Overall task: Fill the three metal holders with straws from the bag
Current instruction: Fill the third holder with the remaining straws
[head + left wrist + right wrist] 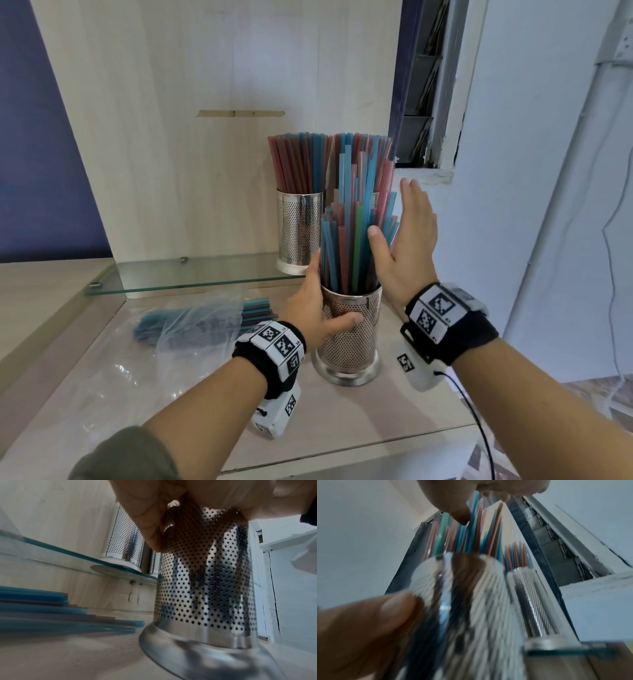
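With two filled holders standing behind the near holder, the left hand is gripping that holder while the flat, open-fingered right hand is nudging its uneven straws, and spare straws are lying in the bag left of it.

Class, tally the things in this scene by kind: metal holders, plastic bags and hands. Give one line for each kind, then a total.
Metal holders: 3 (near holder, back left holder, back right holder)
Plastic bags: 1 (bag)
Hands: 2 (left hand, right hand)
Total: 6
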Motion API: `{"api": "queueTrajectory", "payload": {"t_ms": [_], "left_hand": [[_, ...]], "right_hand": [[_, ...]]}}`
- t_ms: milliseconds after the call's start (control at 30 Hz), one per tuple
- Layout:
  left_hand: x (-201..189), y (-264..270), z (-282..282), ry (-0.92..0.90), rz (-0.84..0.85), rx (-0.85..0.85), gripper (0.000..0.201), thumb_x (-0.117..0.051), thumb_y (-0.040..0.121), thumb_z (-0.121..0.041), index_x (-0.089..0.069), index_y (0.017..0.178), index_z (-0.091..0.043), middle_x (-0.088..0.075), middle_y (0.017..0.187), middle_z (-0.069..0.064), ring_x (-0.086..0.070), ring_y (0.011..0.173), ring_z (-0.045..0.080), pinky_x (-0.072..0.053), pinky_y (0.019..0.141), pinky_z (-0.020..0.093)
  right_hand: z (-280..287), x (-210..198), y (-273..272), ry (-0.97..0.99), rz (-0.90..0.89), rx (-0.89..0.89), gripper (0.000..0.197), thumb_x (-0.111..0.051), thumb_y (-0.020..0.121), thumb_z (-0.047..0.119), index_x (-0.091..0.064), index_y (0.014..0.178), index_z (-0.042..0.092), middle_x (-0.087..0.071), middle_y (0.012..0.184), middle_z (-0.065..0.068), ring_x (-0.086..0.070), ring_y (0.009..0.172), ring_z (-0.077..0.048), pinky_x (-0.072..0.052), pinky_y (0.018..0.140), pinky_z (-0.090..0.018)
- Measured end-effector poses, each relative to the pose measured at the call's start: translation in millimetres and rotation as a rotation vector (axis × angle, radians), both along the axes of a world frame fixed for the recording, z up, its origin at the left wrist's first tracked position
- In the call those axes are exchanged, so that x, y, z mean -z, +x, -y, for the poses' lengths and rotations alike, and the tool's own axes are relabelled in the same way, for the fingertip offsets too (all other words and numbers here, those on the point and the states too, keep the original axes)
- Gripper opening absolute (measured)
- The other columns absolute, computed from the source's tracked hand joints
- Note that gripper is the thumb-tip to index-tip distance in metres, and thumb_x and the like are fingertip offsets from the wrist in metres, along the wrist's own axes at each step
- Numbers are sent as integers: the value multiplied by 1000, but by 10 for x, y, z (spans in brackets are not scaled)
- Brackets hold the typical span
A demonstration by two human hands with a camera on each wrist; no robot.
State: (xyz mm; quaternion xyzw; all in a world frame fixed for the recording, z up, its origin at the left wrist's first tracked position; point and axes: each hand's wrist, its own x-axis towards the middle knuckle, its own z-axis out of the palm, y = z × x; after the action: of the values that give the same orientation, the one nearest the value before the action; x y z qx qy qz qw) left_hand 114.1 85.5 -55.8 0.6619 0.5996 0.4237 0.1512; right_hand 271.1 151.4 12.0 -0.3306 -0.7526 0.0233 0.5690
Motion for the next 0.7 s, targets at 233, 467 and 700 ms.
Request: {"api": "queueTrajectory", "payload": {"t_ms": [233, 467, 700], "left_hand": [[-25, -32, 13, -34, -8, 6, 120, -80, 68, -51, 10, 147, -43, -39, 151, -8, -43, 133, 14, -37, 112, 42], [-29, -47, 15, -39, 14, 38, 121, -81, 70, -46, 11, 148, -41, -36, 151, -9, -39, 135, 10, -34, 113, 37], [-31, -61, 13, -46, 12, 51, 119, -80, 70, -49, 11, 146, -44, -38, 150, -8, -41, 135, 12, -36, 112, 41]], "right_hand": [[-141, -726, 113, 168, 225, -184, 76, -35, 97, 51, -9, 154, 8, -6, 163, -13, -4, 151, -19, -7, 121, -34], [-93, -764, 25, 36, 389, -252, 70, -52, 92, 51, -35, 148, 13, -42, 150, -5, -39, 135, -12, -26, 105, -19], [-77, -621, 14, 130, 203, -296, 61, -47, 89, 55, -51, 136, 15, -58, 125, 2, -53, 112, -6, -43, 98, -20]]}}
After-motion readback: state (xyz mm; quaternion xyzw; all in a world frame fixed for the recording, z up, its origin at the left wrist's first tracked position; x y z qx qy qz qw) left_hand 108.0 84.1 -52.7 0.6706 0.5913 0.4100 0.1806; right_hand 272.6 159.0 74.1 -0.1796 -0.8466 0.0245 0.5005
